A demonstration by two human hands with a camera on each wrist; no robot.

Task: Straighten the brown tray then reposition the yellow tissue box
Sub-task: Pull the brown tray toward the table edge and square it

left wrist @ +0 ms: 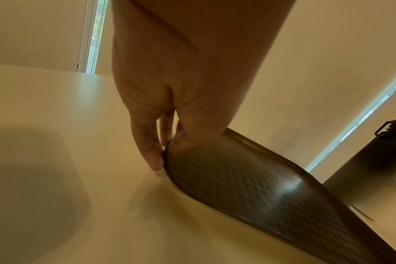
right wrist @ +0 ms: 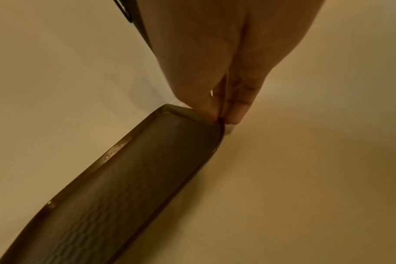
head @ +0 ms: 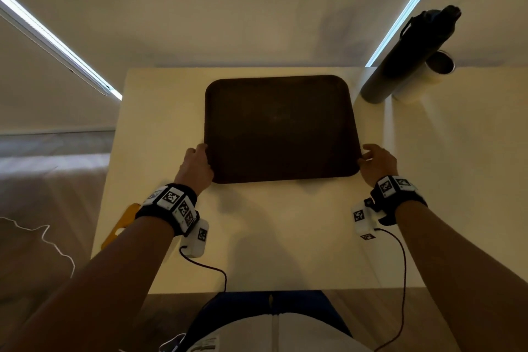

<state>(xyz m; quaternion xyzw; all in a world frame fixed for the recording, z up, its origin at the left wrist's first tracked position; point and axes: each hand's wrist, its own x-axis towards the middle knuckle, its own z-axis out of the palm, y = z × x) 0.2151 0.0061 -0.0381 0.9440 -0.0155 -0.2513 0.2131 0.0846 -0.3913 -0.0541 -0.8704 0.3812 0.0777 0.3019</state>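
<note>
Brown tray (head: 281, 128): lies flat on the pale surface (head: 280, 231), its long edges square to the near edge of the surface; nothing lies in it. The wrist views show a woven, honeycomb-like texture on its floor and a low raised rim.
Left hand (head: 197, 164): at the tray's near left corner. In the left wrist view the thumb lies on the inside of the rim and the fingers (left wrist: 150, 151) run down the outside, so the rim is pinched between them.
Right hand (head: 377, 161): at the tray's near right corner. In the right wrist view thumb and fingers (right wrist: 236, 110) are closed narrowly on the rim at that corner, fingertips down at the surface.
Yellow tissue box (head: 121, 226): only a yellow strip of it shows at the left edge of the surface, beneath the left forearm, well apart from the tray.
Dark bottle (head: 411, 54): stands at the far right of the surface, just beside the tray's far right corner but apart from it.
White cup (head: 425, 76): touches the bottle on its right side.
Wrist bands (head: 171, 206): carry black-and-white marker squares, with a cable trailing from each towards the person.
</note>
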